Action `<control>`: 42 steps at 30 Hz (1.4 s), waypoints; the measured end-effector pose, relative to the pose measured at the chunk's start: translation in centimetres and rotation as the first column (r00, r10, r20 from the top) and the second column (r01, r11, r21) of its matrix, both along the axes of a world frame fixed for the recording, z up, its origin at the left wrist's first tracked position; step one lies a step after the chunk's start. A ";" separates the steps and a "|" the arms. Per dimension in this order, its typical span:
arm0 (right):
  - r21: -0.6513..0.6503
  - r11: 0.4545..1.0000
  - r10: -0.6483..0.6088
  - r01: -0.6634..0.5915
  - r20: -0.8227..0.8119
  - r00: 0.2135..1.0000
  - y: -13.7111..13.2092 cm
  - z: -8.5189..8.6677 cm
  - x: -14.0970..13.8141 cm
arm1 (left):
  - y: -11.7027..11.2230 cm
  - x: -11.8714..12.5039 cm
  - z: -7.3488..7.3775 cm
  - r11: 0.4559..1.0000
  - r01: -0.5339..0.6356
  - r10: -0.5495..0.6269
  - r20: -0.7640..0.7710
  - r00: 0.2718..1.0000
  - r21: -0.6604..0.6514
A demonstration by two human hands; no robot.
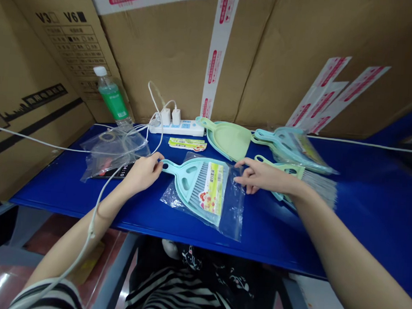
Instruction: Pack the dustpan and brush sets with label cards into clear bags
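Glossy, crinkled plastic bag [234, 207]

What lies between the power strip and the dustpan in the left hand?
Yellow cards on the blue table, then, nearer the dustpan, an edge of its clear bag; the head view shows this.

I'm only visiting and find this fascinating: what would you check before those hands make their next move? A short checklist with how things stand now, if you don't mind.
1. Left hand on the handle end of the light-blue dustpan set: ok.
2. Brush bristles within the dustpan's outline: ok.
3. Label card printed side up: ok.
4. Set inside the clear plastic bag: cannot tell; plastic shows on both sides of it.
5. Right hand touching the plastic: cannot tell; its fingertips are at the bag's far right corner.
6. White cable clear of the left forearm in this view: not ok; it crosses it.
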State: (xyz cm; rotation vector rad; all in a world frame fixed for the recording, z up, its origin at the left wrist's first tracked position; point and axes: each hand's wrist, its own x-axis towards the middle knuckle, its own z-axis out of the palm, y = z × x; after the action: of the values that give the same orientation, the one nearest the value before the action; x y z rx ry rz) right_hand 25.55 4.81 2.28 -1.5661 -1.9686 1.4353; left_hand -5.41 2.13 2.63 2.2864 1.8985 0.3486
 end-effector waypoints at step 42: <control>0.538 0.804 -0.008 -0.251 0.433 0.901 -2.3 -1.0 -4.2 | 0.3 0.1 -0.2 1.000 -0.016 0.020 -0.176 0.984 0.024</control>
State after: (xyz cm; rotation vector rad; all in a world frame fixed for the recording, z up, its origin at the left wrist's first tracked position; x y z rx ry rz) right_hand 21.39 2.53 1.29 -1.5344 -2.4692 0.4227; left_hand -5.33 2.39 2.40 2.3881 2.0064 0.1761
